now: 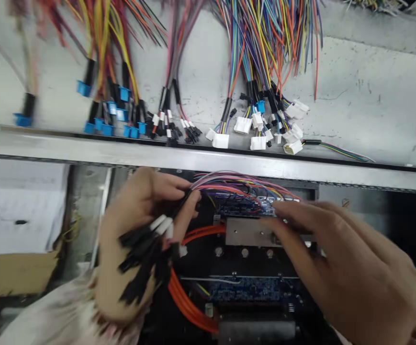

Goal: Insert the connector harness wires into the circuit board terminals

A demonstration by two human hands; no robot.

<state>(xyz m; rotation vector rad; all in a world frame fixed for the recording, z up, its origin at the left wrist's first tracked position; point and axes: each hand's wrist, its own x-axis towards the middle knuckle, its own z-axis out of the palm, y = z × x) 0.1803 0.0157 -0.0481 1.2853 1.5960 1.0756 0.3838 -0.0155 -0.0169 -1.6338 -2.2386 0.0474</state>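
Pinching a wire bundle (225,182) between thumb and fingers of the left grip (123,215), with black connectors (145,268) in front of that palm. Arching rightward from there, over a circuit board (225,208), toward the right grip (351,258). Impossible to tell whether grasping anything on that side, just beside a metal block (245,234). Lower right of the left grip, orange cables (188,302).
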